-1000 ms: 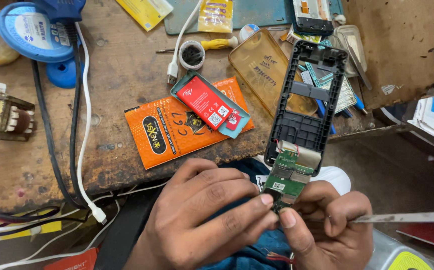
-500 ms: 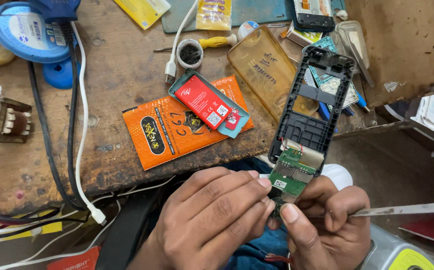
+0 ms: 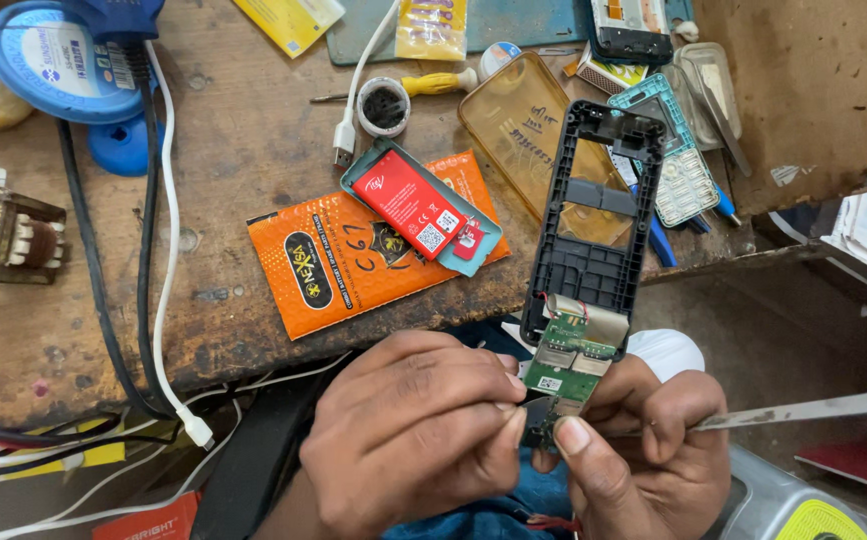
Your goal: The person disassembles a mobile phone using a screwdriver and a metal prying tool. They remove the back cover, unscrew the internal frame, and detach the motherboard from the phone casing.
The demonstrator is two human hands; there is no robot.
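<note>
In the head view, the left hand (image 3: 408,430) closed its grip on the lower end of a green circuit board (image 3: 568,368), which sat in the bottom of a black phone frame (image 3: 593,225) held upright over the table's (image 3: 243,140) front edge. The right hand (image 3: 643,450) pressed its thumb on the board's lower end and also clenched a thin metal tool (image 3: 803,410) that pointed out to the right. On the table behind lay an orange pouch (image 3: 343,260) with a red battery (image 3: 410,203) on it, an amber phone cover (image 3: 523,130), and a white cable (image 3: 165,260).
</note>
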